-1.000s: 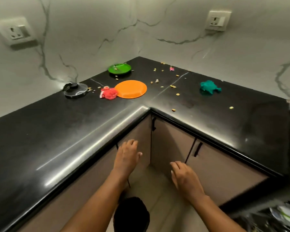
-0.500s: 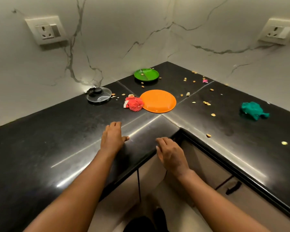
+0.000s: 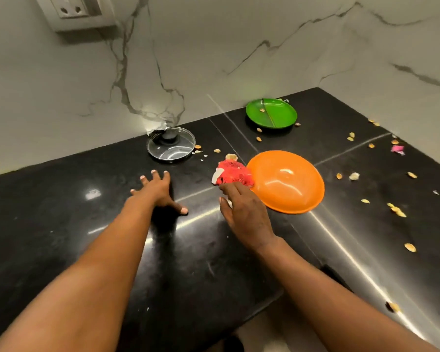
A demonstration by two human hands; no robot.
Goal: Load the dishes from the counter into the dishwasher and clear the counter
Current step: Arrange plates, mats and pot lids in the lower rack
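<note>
Two hands reach across the black desk (image 3: pixel 61 214), and neither holds anything. The left hand (image 3: pixel 155 190) lies spread wide, fingers straight, palm down on the desk just short of the glass pot lid (image 3: pixel 171 144). The right hand (image 3: pixel 244 208) is relaxed and open, its fingertips at the near edge of the crumpled red wrapper (image 3: pixel 233 172), which touches the left rim of the orange plate (image 3: pixel 287 181).

Judging by the reach, the step in hand is picking up the orange plate. It seems to lie face down, dome up, so a fingertip should slip under the rim nearest the hand and tip it before closing round it; the wrapper wants nudging aside first so it does not get dragged along. The plate looks smooth, glossy plastic, light and likely to slide on the polished desk.

Farther back, near the marble wall, sits the green plate (image 3: pixel 271 113) with a few scraps on it. Seed husks (image 3: pixel 396 210) are scattered over the right half of the desk.
</note>
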